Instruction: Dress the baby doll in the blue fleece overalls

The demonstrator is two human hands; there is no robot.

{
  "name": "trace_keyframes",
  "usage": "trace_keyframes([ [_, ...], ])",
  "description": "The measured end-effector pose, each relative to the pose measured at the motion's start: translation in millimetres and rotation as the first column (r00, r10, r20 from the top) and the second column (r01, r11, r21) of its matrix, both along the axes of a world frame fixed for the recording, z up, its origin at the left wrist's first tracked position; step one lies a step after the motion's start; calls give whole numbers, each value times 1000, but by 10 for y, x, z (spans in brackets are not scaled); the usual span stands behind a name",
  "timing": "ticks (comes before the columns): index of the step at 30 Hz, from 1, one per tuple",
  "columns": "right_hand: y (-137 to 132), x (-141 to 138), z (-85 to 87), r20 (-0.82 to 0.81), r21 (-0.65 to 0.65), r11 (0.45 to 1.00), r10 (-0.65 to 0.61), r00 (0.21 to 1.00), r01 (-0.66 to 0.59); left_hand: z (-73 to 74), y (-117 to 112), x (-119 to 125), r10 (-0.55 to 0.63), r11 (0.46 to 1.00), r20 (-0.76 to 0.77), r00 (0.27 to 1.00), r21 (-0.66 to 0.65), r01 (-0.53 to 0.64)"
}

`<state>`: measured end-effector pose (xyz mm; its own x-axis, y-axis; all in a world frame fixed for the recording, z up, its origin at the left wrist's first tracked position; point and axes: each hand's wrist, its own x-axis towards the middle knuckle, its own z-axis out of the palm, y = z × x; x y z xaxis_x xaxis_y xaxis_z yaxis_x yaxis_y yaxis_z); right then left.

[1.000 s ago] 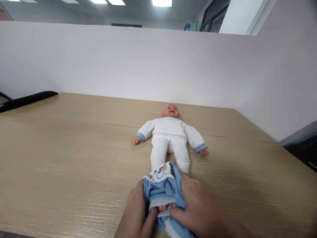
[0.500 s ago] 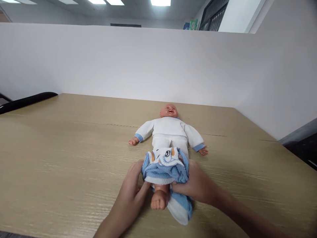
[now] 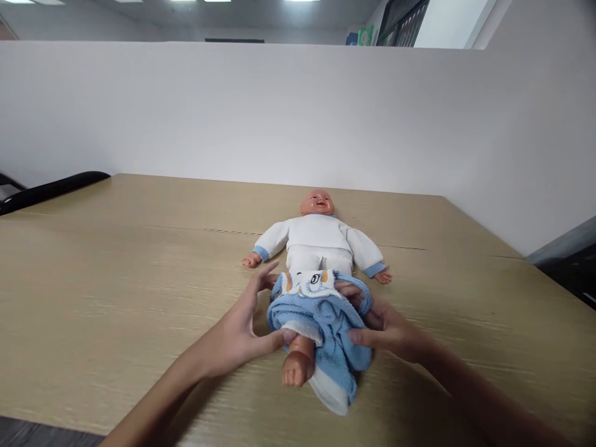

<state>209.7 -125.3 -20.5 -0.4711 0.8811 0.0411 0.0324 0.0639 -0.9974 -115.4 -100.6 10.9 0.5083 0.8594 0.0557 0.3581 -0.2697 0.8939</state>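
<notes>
A baby doll (image 3: 318, 233) in a white top and white trousers lies on its back, head away from me. Blue terry dungarees (image 3: 321, 313) with a white embroidered bib are bunched over its legs; one bare foot (image 3: 298, 369) sticks out of a white cuff, while the other leg of the garment lies flat beside it, its foot not visible. My left hand (image 3: 244, 329) is spread along the garment's left side, thumb touching the cuff and fingers near the bib's edge. My right hand (image 3: 386, 326) grips the right side, thumb outside, fingers partly hidden behind the strap and cloth.
The doll rests on a wide wooden table (image 3: 139, 279) with a seam across it. A white partition wall (image 3: 233, 118) rises behind the far edge. Black chair parts (image 3: 60, 191) show at the left, and a dark object (image 3: 570, 273) stands beyond the right edge.
My left hand has opened and shifted left and up along the garment. My right hand has moved right, spreading the strap and cloth outward. The bunched dungarees now hang looser, lower on the right.
</notes>
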Motion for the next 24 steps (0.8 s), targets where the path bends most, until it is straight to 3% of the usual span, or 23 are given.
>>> trace_keyframes([
  [4, 27, 40, -57, -104, -191, 982, -24, 994, 4, 95, 67, 96, -76, 995, -14, 997, 58, 77],
  [7, 45, 75, -71, -144, -247, 969, -35, 989, -2, 265, 191, 259, -159, 963, -153, 975, 193, 187],
  [12, 36, 107, -50, -91, -243, 968, 43, 995, -64, 563, 485, 532, -252, 903, -456, 854, 207, 377],
  [15, 17, 117, -15, 21, -225, 966, 133, 991, -125, 661, 646, 677, -351, 838, -543, 763, 181, 515],
  [17, 11, 139, -24, 79, -214, 969, 144, 986, -124, 689, 737, 767, -455, 800, -551, 700, 92, 593],
  [20, 7, 184, -93, 20, -231, 967, 116, 993, -109, 680, 857, 870, -623, 717, -503, 598, -62, 695],
  [24, -18, 218, -163, -130, -257, 966, -7, 992, -27, 593, 974, 928, -757, 615, -338, 559, -80, 785],
])
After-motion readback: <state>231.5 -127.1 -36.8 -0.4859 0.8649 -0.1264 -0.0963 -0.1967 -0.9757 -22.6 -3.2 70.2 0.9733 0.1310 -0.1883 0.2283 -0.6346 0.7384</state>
